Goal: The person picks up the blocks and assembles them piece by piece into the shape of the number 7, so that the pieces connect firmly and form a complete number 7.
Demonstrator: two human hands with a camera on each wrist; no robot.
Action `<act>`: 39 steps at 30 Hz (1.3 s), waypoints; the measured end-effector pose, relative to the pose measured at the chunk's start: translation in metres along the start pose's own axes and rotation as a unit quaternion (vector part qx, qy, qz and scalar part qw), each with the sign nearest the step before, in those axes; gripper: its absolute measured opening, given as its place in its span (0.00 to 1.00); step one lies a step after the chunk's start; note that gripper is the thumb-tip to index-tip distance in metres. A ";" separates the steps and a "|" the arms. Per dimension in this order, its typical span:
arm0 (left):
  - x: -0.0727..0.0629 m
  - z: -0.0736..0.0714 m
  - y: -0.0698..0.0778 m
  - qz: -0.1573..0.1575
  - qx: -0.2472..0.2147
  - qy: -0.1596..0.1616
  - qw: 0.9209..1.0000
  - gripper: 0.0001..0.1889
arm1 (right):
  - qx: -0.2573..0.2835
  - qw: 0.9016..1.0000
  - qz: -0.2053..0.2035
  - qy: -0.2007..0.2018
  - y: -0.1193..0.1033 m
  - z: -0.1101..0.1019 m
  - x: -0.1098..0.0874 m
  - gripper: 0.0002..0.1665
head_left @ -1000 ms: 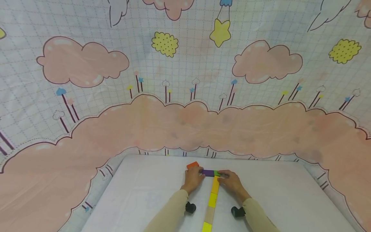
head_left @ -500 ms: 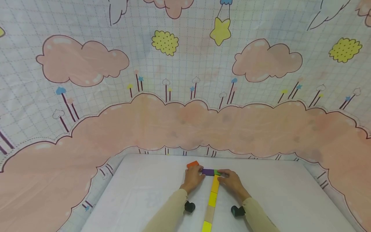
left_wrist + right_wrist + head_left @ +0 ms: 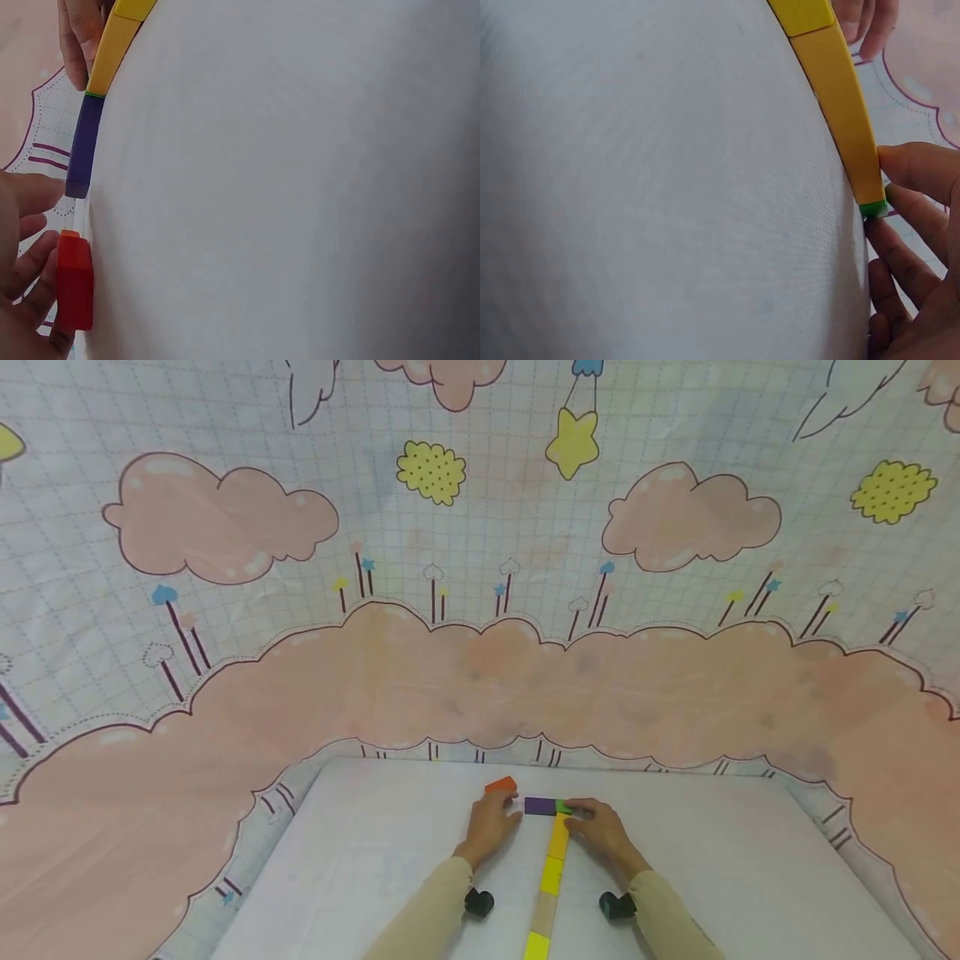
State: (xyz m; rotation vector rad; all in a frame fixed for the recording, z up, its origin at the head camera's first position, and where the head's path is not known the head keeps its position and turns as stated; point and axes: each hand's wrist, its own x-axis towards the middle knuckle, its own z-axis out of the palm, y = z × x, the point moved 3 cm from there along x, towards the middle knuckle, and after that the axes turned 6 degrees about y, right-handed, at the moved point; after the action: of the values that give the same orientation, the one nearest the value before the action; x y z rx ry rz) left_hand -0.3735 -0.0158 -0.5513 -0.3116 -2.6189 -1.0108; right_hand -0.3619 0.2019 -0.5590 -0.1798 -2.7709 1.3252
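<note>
A purple block [image 3: 540, 807] and a green block [image 3: 562, 807] lie end to end across the top of a line of yellow blocks [image 3: 558, 837]. My right hand [image 3: 604, 837] holds the green block's end, thumb against the nearest yellow-orange block [image 3: 840, 112]. My left hand [image 3: 489, 827] is left of the purple block, a small gap between them, with thumb and index finger spread apart. An orange block [image 3: 501, 784] shows just beyond its fingers. In the left wrist view a red block [image 3: 75, 285] sits beside the loosely bent fingers, overlapping their tips.
The blocks lie on a white table [image 3: 360, 827], near its far edge. One tan block [image 3: 544, 913] is part of the line running toward me. Dark heart-shaped pieces [image 3: 480, 904] show at both sleeve cuffs. A cloth printed with clouds [image 3: 465, 693] hangs behind the table.
My left hand has let go of the purple block's left end and moved slightly left, opening a gap. My right hand stays at the green block, and the row has not visibly shifted.
</note>
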 end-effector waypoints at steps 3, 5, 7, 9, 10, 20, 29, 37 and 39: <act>0.000 -0.003 -0.001 -0.007 -0.004 0.014 1.000 0.16 | -0.002 1.000 0.001 0.001 0.001 -0.001 0.001 0.20; 0.000 -0.004 -0.001 -0.009 -0.006 0.021 1.000 0.16 | -0.004 1.000 0.004 0.001 0.001 -0.002 0.001 0.20; 0.000 -0.006 -0.002 -0.010 -0.005 0.024 1.000 0.15 | -0.006 1.000 0.007 0.001 0.001 -0.002 0.002 0.21; -0.001 -0.007 -0.002 -0.012 -0.002 0.026 1.000 0.15 | -0.005 1.000 0.009 -0.001 0.002 -0.001 0.001 0.21; -0.001 -0.008 -0.002 -0.011 0.000 0.028 1.000 0.15 | -0.004 1.000 0.009 -0.002 0.002 -0.001 0.001 0.21; -0.003 -0.024 -0.006 -0.015 -0.010 0.057 0.998 0.14 | -0.001 1.000 0.006 -0.002 0.004 0.001 0.002 0.20; 0.002 -0.029 -0.018 -0.054 -0.049 0.053 0.996 0.19 | -0.005 1.000 0.013 -0.002 0.004 0.002 0.002 0.21; 0.004 -0.031 -0.023 -0.095 -0.059 0.041 0.993 0.22 | 0.001 1.000 0.008 0.006 0.002 0.002 0.004 0.21; 0.004 -0.031 -0.026 -0.100 -0.060 0.039 0.992 0.22 | 0.000 1.000 0.007 0.008 0.001 0.002 0.004 0.21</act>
State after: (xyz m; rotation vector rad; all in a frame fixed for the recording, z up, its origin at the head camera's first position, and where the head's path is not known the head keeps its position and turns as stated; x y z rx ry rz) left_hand -0.3788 -0.0550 -0.5440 -0.0356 -2.5627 -1.2235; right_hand -0.3659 0.2016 -0.5611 -0.2079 -2.7620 1.3210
